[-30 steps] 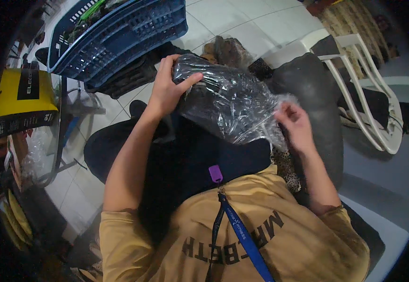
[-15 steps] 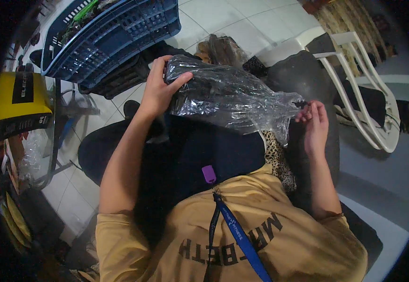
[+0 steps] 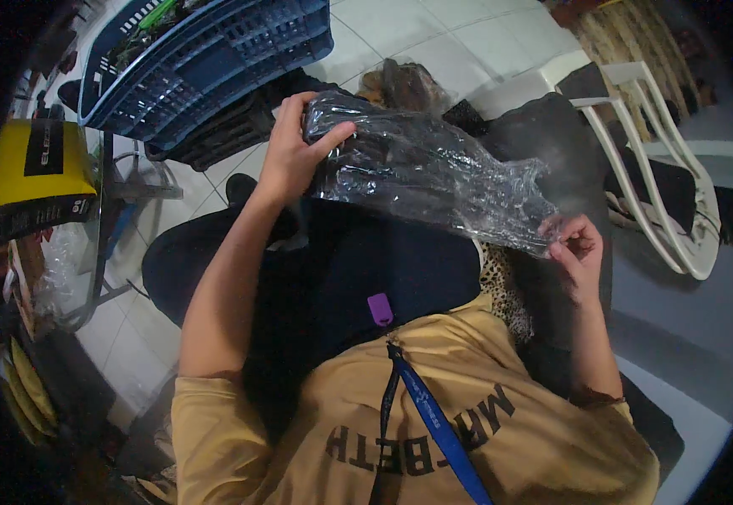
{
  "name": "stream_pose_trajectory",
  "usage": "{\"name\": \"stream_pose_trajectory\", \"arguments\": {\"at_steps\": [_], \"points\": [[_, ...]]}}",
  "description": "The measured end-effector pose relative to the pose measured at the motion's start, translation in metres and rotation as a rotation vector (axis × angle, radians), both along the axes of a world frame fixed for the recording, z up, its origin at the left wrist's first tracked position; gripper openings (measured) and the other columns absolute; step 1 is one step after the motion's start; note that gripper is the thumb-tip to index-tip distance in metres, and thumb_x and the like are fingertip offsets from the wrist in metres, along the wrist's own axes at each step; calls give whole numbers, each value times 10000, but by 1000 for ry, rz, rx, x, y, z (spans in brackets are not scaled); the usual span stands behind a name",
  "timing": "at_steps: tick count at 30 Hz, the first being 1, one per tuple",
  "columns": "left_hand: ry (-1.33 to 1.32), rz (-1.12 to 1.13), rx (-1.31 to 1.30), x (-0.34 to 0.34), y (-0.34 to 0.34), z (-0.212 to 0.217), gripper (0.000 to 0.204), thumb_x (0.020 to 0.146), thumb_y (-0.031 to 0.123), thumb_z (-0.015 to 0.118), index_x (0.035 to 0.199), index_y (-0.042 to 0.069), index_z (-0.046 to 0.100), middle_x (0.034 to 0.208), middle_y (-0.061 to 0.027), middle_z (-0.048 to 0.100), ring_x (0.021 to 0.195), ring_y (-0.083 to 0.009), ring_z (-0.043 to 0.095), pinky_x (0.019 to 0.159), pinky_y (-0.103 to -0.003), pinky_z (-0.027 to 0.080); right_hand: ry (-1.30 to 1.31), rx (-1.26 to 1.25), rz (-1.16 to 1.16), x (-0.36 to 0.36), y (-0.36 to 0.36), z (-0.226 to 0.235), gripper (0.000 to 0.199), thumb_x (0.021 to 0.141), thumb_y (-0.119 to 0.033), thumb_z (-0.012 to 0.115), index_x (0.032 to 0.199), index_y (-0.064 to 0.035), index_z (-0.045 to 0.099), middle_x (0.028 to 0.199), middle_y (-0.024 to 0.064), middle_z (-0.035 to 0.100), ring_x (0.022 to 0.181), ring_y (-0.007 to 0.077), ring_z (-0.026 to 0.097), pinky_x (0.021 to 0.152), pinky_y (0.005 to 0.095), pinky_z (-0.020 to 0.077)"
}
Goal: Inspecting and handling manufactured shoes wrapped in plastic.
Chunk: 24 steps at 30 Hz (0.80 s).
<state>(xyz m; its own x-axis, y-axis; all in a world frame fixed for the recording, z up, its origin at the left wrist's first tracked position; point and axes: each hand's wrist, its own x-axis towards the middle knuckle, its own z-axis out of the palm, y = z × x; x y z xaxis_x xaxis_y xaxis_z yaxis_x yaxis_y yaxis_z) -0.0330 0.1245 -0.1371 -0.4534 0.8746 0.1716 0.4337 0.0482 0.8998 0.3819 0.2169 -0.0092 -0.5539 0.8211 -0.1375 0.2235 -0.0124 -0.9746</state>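
Note:
A clear, crinkled plastic bag (image 3: 434,172) stretches across above my lap, with something dark in its left part that I cannot make out through the glare. My left hand (image 3: 293,156) is clamped round the bag's left end, thumb on top. At the other end, the plastic is loose and flattened. There my right hand (image 3: 579,252) pinches the lower corner between thumb and fingers. A purple tag (image 3: 380,309) on a blue lanyard (image 3: 435,425) lies against my dark trousers, below the bag.
A blue plastic crate (image 3: 215,71) stands at the upper left above a black crate (image 3: 215,139). A yellow and black box (image 3: 42,177) is at the far left. White plastic chairs (image 3: 661,185) stand to the right, beside a dark grey seat (image 3: 543,135).
My right hand has moved down and slightly right. The bag's right end, bunched at my fingers before, is now spread out, with its lower corner pinched. My left hand keeps its hold.

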Motion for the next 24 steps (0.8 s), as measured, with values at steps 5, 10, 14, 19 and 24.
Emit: {"name": "stream_pose_trajectory", "arguments": {"at_steps": [5,10,14,19,24], "points": [[32,10,53,-3,-1,4,528,897,284,809,1279,9,571,1112,-98,653,997,-168,636,878,-322,520,160,-208,118,-25,-9,-19,204,862,-189,683,917,-77,521,1090,129,681,1135,286,643,1064,435,439],[-194,-107,-126,-16,-7,19,516,899,305,806,1250,8,572,1033,-87,677,939,-151,642,844,-308,522,371,-330,453,-42,2,-14,245,845,-296,550,749,-73,516,813,154,632,1086,365,675,1028,491,487],[-306,-154,-45,-18,-8,22,480,921,321,780,1231,13,580,1023,-78,678,923,-144,641,836,-302,520,81,-513,356,-58,0,-19,192,942,-50,461,1033,52,595,993,123,685,904,289,731,871,431,593],[-371,-3,-25,-4,-6,10,408,976,298,715,1232,16,570,1030,-72,677,919,-126,632,816,-283,511,-23,-213,79,-86,-19,-67,264,944,-25,716,1176,12,596,1074,79,679,740,114,702,667,248,574],[-448,99,81,8,-7,4,412,971,290,719,1221,-1,569,1028,-86,676,876,-120,628,763,-276,511,-32,9,202,-89,-22,-78,380,940,-45,685,1302,24,593,887,49,658,679,94,657,623,232,516]]}}
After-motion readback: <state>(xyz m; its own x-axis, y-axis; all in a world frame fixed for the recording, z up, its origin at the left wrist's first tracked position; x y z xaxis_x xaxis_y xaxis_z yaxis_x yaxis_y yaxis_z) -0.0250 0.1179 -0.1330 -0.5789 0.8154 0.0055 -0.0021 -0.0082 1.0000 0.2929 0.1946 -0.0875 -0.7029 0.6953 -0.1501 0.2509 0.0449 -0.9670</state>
